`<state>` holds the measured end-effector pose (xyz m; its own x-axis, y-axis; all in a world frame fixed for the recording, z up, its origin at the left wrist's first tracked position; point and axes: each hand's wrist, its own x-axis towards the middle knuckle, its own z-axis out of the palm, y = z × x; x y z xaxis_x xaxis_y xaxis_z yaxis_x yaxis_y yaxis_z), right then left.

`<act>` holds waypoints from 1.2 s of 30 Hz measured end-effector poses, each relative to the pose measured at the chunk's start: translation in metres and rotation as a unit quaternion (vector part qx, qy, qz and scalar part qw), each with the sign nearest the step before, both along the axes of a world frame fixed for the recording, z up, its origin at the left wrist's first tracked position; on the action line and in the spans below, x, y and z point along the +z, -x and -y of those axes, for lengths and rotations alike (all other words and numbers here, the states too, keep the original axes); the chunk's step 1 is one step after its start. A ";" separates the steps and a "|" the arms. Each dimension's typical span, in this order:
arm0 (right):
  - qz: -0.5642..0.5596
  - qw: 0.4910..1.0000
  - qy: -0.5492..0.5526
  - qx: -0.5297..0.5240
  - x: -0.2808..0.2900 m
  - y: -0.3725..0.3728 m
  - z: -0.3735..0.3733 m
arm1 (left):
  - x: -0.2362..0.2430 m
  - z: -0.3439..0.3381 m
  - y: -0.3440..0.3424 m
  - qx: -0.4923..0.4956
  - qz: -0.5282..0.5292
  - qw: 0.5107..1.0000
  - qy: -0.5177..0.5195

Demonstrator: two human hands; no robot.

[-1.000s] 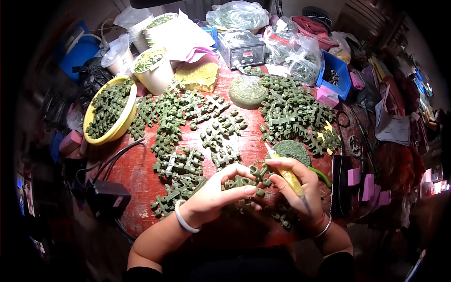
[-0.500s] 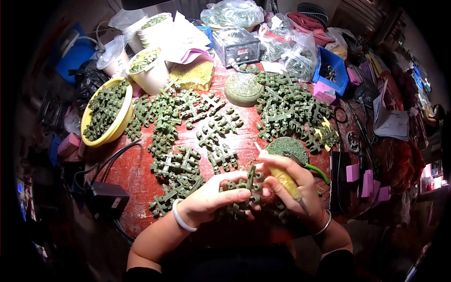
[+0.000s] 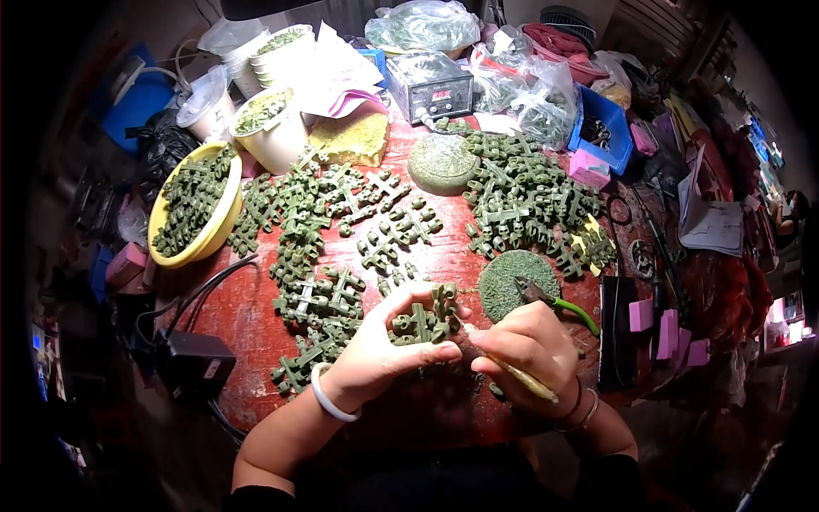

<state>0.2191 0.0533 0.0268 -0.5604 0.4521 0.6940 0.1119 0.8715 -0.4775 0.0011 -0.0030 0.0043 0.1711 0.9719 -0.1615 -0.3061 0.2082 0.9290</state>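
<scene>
My left hand (image 3: 371,350) holds a green, waxy-looking branched piece (image 3: 421,324) with knobbed ends, thumb below and fingers behind it. In my right hand (image 3: 536,341) is a pen-like tool with a yellowish handle (image 3: 531,382), gripped like a pencil. Its pale tip points at the right side of the piece; whether they touch I cannot tell. Beyond my right hand lie green-handled pliers (image 3: 570,309), their jaws on a round green textured pad (image 3: 502,286). Similar green pieces (image 3: 397,235) are spread over the red table (image 3: 256,316), in front of and to the left of my left hand.
At the left stands a yellow basin (image 3: 223,230) of green pieces. Behind are a white bucket (image 3: 286,145), a yellow sponge (image 3: 354,141) and a control box (image 3: 431,85). A large pile (image 3: 529,183) lies far right near a blue bin (image 3: 621,154). A black adapter (image 3: 196,363) sits left.
The green piece has been raised and turned in my left hand. My right hand has turned over, bringing the pen-like tool's tip down from pointing up and away to beside the piece.
</scene>
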 end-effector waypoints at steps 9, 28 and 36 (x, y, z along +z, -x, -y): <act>-0.037 0.989 0.141 -0.002 0.003 -0.007 -0.001 | 0.010 -0.003 0.001 -0.008 0.205 0.974 0.093; 0.387 0.921 0.049 -0.014 0.009 -0.021 0.009 | 0.004 -0.004 0.009 -0.057 0.309 0.945 0.089; 0.251 0.937 0.162 0.183 -0.001 -0.010 0.009 | -0.007 -0.006 0.011 -0.053 0.339 0.935 0.088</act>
